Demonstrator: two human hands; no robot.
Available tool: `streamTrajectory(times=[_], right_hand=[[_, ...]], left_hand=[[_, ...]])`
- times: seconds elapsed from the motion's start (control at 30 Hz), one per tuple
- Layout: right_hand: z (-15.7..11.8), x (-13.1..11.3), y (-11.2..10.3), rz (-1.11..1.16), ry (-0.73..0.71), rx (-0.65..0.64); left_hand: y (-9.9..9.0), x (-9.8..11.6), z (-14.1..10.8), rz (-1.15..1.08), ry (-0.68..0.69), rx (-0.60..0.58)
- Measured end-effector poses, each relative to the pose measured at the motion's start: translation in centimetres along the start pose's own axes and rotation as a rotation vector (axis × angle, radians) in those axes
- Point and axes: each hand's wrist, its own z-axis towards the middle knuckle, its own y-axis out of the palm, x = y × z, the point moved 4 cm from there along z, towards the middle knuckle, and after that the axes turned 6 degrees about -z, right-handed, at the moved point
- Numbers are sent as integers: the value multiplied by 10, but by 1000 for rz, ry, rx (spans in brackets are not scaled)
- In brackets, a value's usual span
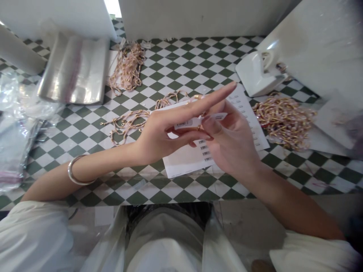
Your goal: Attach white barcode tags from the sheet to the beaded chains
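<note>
My left hand (159, 132) and my right hand (235, 141) meet over the table, fingertips together. Between them is a small white barcode label (183, 124), pinched by thumb and fingers of both hands. My left index finger points out straight past the right hand. A bit of gold clasp or bead shows at the fingertips, mostly hidden. Below the hands lies a white sheet of barcode labels (181, 162), partly covered. Pink and gold beaded strands (130, 121) lie beside my left hand, some running behind the fingers.
A bundle of beaded strands (129, 68) lies at the back left, near a stack of clear plastic bags (75, 70). To the right are a larger bead pile (283, 121) and a white holder (251, 73). More crumpled plastic (14, 128) covers the left edge of the checkered table.
</note>
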Motion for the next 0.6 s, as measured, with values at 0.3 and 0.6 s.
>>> streamTrajectory(times=[0.3, 0.6], right_hand=[[-2, -1, 5, 0, -2, 17], [-6, -2, 3, -71, -65, 130]], left_hand=[[2, -3, 0, -7, 20, -14], [2, -5, -1, 37, 76, -58]])
